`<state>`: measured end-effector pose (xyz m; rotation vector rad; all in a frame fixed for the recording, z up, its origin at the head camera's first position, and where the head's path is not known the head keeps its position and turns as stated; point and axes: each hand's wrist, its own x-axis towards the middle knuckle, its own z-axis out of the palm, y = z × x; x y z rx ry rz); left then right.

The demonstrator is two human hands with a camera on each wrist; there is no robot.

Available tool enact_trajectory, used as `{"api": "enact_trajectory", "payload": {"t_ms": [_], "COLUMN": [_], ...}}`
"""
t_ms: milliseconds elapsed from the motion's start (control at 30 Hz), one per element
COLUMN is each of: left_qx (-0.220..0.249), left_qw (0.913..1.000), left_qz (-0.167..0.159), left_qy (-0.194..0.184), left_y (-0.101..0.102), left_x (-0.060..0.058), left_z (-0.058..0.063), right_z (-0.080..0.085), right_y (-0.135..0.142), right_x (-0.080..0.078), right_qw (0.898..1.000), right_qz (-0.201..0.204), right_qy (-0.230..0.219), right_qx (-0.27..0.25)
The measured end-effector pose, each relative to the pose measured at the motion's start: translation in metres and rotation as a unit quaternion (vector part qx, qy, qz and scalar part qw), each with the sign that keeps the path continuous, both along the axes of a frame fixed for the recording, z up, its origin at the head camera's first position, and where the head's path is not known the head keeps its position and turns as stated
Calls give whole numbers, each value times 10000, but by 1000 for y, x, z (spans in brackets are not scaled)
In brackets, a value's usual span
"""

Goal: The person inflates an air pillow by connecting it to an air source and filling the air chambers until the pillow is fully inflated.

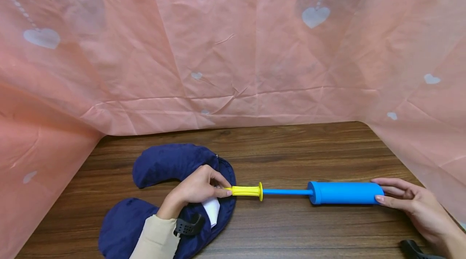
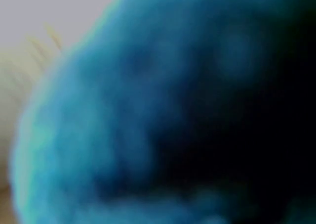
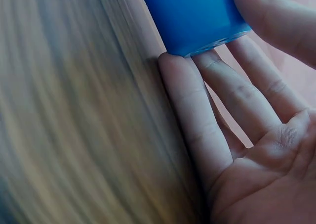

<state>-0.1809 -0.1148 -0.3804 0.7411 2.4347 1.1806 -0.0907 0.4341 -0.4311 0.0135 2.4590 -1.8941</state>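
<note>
Apparently partway through, a blue pump [image 1: 347, 193] stretches across the wooden table [image 1: 291, 153], rod [image 1: 285, 192] drawn out, return push undone; my left hand [image 1: 198, 186] pinches its yellow nozzle [image 1: 246, 191] at the navy pillow's [image 1: 174, 162] edge, connection hidden, as my right hand's [image 1: 416, 202] curved fingers grip the far end.

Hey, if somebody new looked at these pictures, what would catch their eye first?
Probably the bright blue pump at the right of the wooden table, its end held by the right hand and its yellow handle pinched at the tip by the left hand. Next might come the navy U-shaped cushion on the table's left side. Behind them hangs a pink sheet with pale hearts.
</note>
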Motion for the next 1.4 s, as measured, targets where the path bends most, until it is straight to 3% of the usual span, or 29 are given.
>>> {"api": "enact_trajectory", "payload": {"t_ms": [400,867,1400], "left_qx": [45,162,113], "left_qw": [9999,9997,9997], "left_qz": [-37,-57,-102], "left_qy": [-82,-185,-202], "left_y": [1,2,3], "left_x": [-2,0,0], "left_z": [-3,-3,-5], "right_z": [1,1,4], "right_y": [-26,-61,-94], "right_x": [-7,-10,-11], "right_qw": [9982,9962,9958], "right_qz": [228,501,581], "right_qy": [18,233,-6], "right_qx": [554,672,710]}}
